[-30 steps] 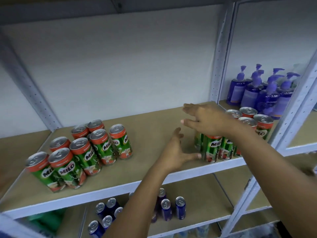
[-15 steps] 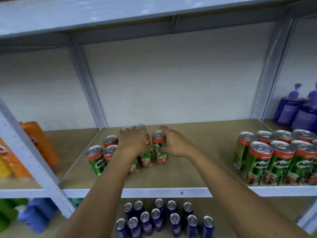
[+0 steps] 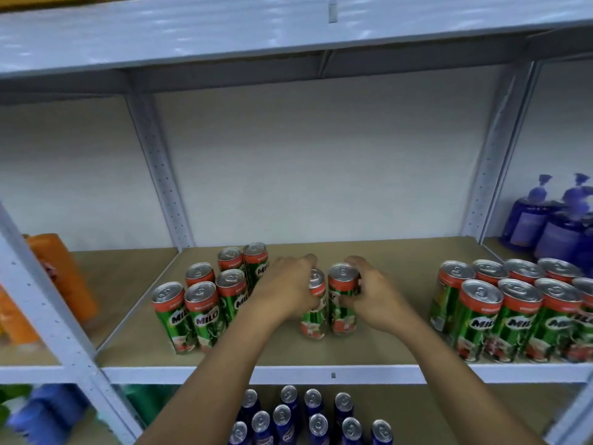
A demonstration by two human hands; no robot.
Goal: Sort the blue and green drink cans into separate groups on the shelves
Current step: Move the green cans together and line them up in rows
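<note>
On the middle shelf [image 3: 321, 358], the left hand [image 3: 285, 289] wraps its grip around one green can [image 3: 313, 311], and the right hand [image 3: 373, 297] curls its grip around a second green can [image 3: 342, 298] just beside it, both cans upright and touching the shelf. At nine o'clock from the hands stands a cluster of green cans [image 3: 205, 300]; at three o'clock, well apart, a larger green group [image 3: 513, 309]. Blue cans [image 3: 305, 419] stand together on the lower shelf at six o'clock. Purple pump bottles [image 3: 552, 220] sit at two o'clock.
</note>
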